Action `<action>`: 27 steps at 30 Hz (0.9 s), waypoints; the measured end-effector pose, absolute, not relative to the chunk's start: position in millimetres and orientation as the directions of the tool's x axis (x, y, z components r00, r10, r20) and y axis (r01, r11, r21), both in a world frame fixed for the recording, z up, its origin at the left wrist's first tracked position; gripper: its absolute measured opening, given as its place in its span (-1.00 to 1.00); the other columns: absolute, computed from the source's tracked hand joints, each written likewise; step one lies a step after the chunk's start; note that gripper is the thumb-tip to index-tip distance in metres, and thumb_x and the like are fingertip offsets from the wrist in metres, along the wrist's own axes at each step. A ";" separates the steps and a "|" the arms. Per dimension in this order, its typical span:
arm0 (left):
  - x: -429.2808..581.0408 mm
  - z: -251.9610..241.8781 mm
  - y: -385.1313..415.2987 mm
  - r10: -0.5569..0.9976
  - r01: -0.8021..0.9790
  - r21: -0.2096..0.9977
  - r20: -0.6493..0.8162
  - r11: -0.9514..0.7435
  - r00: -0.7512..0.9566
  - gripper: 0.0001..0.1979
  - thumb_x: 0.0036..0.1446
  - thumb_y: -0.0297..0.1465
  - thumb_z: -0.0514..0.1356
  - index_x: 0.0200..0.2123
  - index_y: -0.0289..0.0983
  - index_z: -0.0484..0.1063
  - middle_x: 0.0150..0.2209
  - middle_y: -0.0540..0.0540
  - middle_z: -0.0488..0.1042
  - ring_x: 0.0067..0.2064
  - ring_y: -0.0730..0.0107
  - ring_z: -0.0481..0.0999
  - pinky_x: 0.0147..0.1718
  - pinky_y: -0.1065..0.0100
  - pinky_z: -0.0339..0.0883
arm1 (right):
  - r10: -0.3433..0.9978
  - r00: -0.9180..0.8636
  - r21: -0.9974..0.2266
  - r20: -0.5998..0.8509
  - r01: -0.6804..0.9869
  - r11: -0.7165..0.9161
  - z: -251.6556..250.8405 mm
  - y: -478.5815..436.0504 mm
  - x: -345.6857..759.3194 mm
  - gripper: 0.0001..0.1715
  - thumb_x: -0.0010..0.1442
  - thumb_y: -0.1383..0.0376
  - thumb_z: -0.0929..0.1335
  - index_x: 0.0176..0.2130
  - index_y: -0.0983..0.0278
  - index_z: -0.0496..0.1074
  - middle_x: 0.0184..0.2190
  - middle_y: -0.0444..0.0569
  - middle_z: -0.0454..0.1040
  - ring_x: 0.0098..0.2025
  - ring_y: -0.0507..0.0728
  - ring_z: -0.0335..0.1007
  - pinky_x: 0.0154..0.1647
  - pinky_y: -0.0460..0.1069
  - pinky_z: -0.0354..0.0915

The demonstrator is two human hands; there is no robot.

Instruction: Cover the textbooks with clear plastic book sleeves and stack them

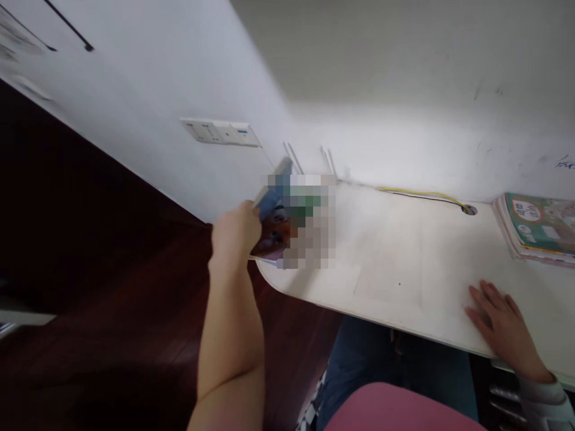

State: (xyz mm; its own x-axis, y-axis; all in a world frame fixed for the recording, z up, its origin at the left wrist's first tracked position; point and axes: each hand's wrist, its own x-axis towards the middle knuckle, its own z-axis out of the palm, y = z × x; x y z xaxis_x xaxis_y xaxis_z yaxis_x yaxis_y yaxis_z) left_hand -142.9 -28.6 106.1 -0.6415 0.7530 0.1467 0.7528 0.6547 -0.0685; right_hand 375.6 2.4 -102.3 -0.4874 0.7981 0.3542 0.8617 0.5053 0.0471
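At the rounded left end of a white desk (390,251), my left hand (236,230) is closed on the edge of a book (272,230) with a blue strip and a dark orange picture. The book stands tilted near the wall, and its right part is hidden by a pixelated patch. My right hand (501,317), with a grey cuff at the wrist, lies palm down on the desk near the front edge. Its fingers are slightly apart and nothing is in them.
A stack of books with a green cover (545,221) lies at the right. Yellow and black cables (422,192) run along the back to a round hole (469,210). A socket panel (220,132) is on the left wall. Dark floor shows at the left.
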 end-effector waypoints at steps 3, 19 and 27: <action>-122.0 132.9 -45.0 0.652 0.695 0.073 0.290 0.715 -0.701 -0.61 0.28 -0.32 -0.09 0.06 -0.35 0.32 -0.21 -0.22 0.52 -0.15 0.08 0.51 -0.13 0.05 0.34 | 0.791 -0.493 0.061 0.362 0.860 0.507 -99.8 1.5 373.7 -0.47 0.29 0.07 0.16 0.14 0.25 0.29 0.18 0.22 0.30 0.22 0.31 0.22 0.14 0.28 0.17; 71.5 19.1 19.8 0.999 -0.197 0.980 0.032 -0.023 0.043 -0.52 0.14 -0.09 0.10 0.01 -0.29 0.33 -0.30 -0.09 0.53 -0.34 0.37 0.50 -0.34 0.37 0.35 | 0.837 -0.436 -0.095 0.330 0.867 0.489 -83.7 -4.3 358.3 -0.52 0.30 0.36 0.10 0.14 0.30 0.31 0.16 0.17 0.35 0.25 0.26 0.18 0.17 0.26 0.18; 54.0 -45.5 27.0 1.000 0.573 0.819 -0.031 0.024 0.001 -0.64 0.26 -0.22 -0.08 -0.02 -0.27 0.31 -0.02 -0.21 0.47 0.07 0.22 0.40 0.10 0.15 0.19 | 0.828 -0.406 -0.152 0.385 0.857 0.491 -88.1 -2.5 360.9 -0.49 0.30 0.35 0.10 0.17 0.30 0.29 0.14 0.17 0.37 0.20 0.24 0.26 0.18 0.25 0.19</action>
State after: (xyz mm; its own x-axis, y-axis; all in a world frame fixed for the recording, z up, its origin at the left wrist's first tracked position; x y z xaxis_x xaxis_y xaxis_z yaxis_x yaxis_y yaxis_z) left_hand 54.0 27.0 -45.5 0.0013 0.9995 -0.0307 0.5731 0.0244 0.8191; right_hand 360.9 -2.5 -88.1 -0.4064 0.8285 0.3854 0.8575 0.4914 -0.1523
